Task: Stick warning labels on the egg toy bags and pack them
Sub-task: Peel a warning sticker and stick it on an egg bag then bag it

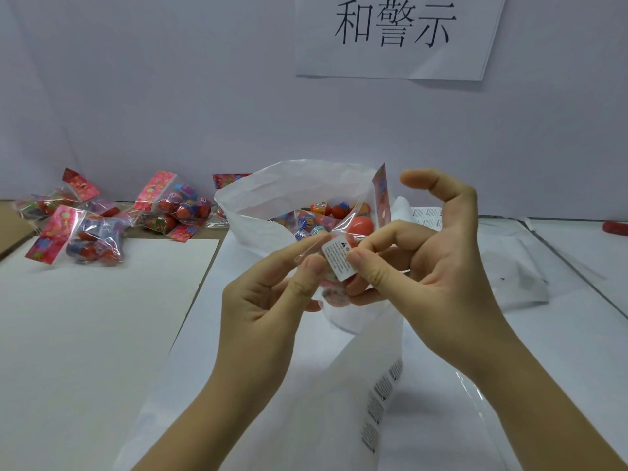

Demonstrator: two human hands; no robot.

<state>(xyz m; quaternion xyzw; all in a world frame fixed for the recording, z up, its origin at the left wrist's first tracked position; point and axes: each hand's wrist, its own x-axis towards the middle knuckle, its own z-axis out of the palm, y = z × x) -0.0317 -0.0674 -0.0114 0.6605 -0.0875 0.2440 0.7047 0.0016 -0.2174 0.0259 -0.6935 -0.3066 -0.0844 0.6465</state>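
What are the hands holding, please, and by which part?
Both hold one clear egg toy bag: the left hand pinches its left edge, and the right hand pinches its right side, thumb touching the warning label.

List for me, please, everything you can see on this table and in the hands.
held egg toy bag: one, clear with red header, between both hands
warning label: one, white, on the held bag
white packing bag: one, open, behind the hands, egg toys inside
loose egg toy bags: several, clear with red headers, back left
label strip: one, white, printed, front centre
label sheet: one, white, behind the right hand
paper sign: one, white with black characters, on the wall
red object: one, far right edge, unidentifiable
left hand: pinches the held bag's left side
right hand: a fingertip presses the label, other fingers curl under the bag
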